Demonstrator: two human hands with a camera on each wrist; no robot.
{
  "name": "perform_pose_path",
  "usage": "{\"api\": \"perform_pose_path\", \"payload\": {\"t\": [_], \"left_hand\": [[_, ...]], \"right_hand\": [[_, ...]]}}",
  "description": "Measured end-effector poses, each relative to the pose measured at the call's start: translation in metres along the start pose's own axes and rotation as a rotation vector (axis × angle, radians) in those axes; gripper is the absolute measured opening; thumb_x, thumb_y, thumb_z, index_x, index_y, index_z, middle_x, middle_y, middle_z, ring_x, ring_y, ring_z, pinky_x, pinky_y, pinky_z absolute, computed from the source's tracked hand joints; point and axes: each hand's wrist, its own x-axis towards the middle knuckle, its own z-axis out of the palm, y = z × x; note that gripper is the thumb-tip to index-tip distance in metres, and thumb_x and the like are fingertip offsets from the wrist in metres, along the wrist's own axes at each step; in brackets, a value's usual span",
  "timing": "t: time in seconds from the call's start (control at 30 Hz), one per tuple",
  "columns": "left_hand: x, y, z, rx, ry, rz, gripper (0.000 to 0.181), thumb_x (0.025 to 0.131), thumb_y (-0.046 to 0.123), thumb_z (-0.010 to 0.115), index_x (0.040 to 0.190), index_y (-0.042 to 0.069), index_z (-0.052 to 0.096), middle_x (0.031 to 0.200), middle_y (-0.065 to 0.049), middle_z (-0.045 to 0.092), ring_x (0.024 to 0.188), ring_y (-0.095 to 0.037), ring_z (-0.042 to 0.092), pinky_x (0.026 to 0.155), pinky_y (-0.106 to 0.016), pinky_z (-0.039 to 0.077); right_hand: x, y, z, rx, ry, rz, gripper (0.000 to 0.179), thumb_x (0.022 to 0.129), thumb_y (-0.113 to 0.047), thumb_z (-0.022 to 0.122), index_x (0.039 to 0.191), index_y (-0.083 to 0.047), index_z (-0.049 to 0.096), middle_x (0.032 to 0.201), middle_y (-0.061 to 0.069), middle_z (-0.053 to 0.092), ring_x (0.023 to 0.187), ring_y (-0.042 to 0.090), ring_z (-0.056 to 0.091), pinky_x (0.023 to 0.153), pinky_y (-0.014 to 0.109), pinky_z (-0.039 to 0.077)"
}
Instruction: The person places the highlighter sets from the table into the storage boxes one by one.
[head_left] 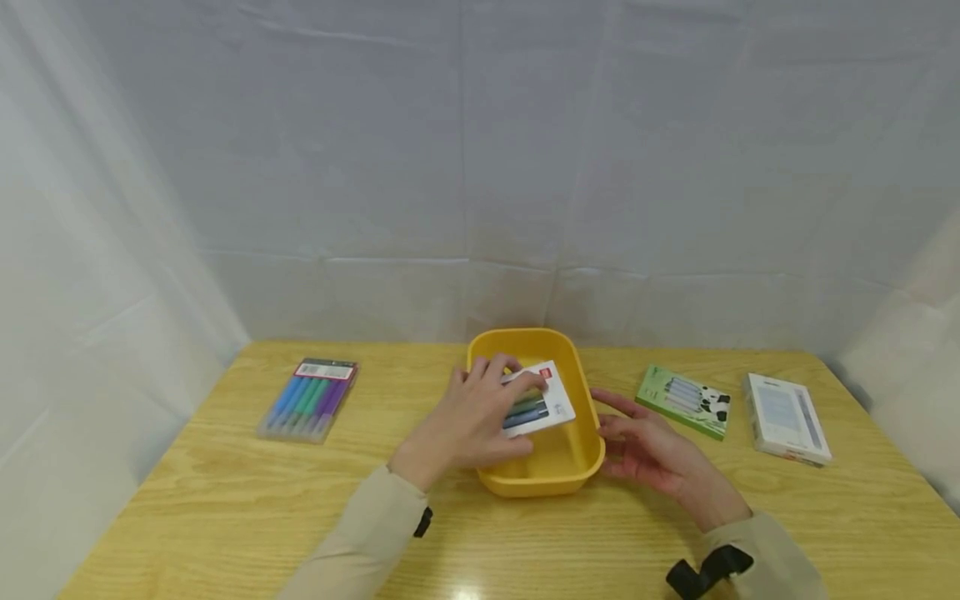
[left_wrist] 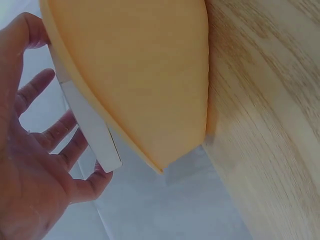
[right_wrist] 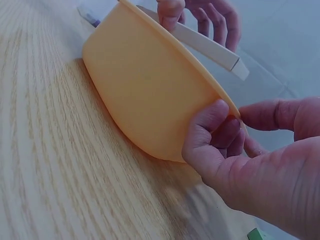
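Observation:
A yellow plastic bin (head_left: 585, 400) stands at the middle of the table. Over its opening, my left hand (head_left: 480, 408) grips a flat white pack of pens (head_left: 558, 404) by its edges, with fingers on the far side and thumb on the near side. The pack is tilted, and in the left wrist view its white side (left_wrist: 92, 130) shows just beyond the bin's rim. At the bin's right side, my right hand (head_left: 648, 450) holds the rim with curled fingers. In the right wrist view, fingertips (right_wrist: 215, 112) press against the bin's outer wall (right_wrist: 135, 85).
A clear case of blue, green and purple markers (head_left: 309, 400) lies on the left of the table. To the right lie a green box with a panda picture (head_left: 684, 401) and a white box (head_left: 787, 417). A pale curtain (head_left: 510, 208) hangs behind the table.

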Motion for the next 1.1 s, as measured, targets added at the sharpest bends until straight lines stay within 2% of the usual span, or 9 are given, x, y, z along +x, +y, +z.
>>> {"api": "perform_pose_path", "payload": {"t": [0.23,0.53,0.9,1.1], "left_hand": [[0.003,0.0,0.003,-0.04,-0.05,0.015,0.059,0.083,0.042,0.072,0.139,0.035,0.052,0.141,-0.006,0.049,0.119,-0.03,0.048,0.092,-0.051,0.043],[0.005,0.001,0.01,-0.023,-0.108,0.04,0.064,0.083,0.044,0.071,0.143,0.034,0.052,0.14,-0.003,0.05,0.12,-0.028,0.048,0.089,-0.047,0.043],[0.009,0.003,0.018,-0.085,-0.194,0.005,0.056,0.082,0.042,0.075,0.134,0.036,0.055,0.139,-0.002,0.052,0.12,-0.025,0.048,0.095,-0.048,0.042],[0.012,0.004,0.021,-0.078,-0.256,-0.008,0.055,0.084,0.043,0.076,0.135,0.036,0.055,0.14,-0.001,0.051,0.122,-0.025,0.047,0.098,-0.049,0.041]], "right_hand": [[0.0,0.0,0.002,0.005,0.02,0.007,0.071,0.101,-0.002,0.05,0.163,-0.016,0.019,0.117,-0.001,0.069,0.101,0.017,0.065,0.088,0.04,0.059],[0.0,0.001,0.004,0.007,0.084,0.009,0.07,0.1,-0.002,0.05,0.163,-0.016,0.022,0.121,0.0,0.07,0.103,0.02,0.065,0.088,0.042,0.06],[-0.001,0.001,0.007,-0.002,0.105,0.005,0.07,0.101,-0.003,0.05,0.163,-0.017,0.022,0.125,0.002,0.067,0.105,0.02,0.064,0.093,0.044,0.059],[-0.001,0.001,0.007,-0.003,0.113,0.009,0.071,0.1,-0.003,0.05,0.163,-0.016,0.021,0.133,0.005,0.064,0.106,0.021,0.064,0.092,0.044,0.059]]}}
